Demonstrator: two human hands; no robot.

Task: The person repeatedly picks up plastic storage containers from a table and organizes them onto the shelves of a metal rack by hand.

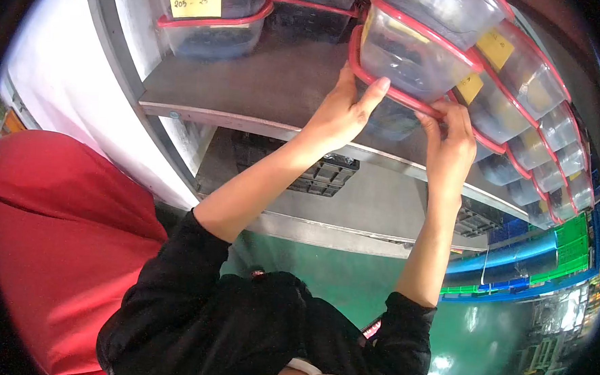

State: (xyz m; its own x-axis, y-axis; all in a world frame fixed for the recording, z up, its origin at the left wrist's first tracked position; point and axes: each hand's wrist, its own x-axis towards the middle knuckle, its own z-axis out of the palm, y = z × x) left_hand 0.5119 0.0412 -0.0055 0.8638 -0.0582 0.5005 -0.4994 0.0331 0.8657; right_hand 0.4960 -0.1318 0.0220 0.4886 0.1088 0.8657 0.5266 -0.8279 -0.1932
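Observation:
A stack of clear plastic containers with red lids stands at the shelf's front edge. My left hand (342,115) grips the left front corner of a lower container's red lid (405,100), its thumb on the rim. Fingers of my right hand (451,138) are closed on the same rim at the right front corner. The body of that lower container (392,119) shows partly between my hands, over the shelf edge. Another clear container (415,61) rests on top of this lid, and its contents are blurred.
More lidded containers with yellow labels (495,50) line the shelf (230,92) to the right, and others (213,37) stand at the back left. Black crates (324,175) sit on the lower shelf. A person's red garment (66,243) is close at my left.

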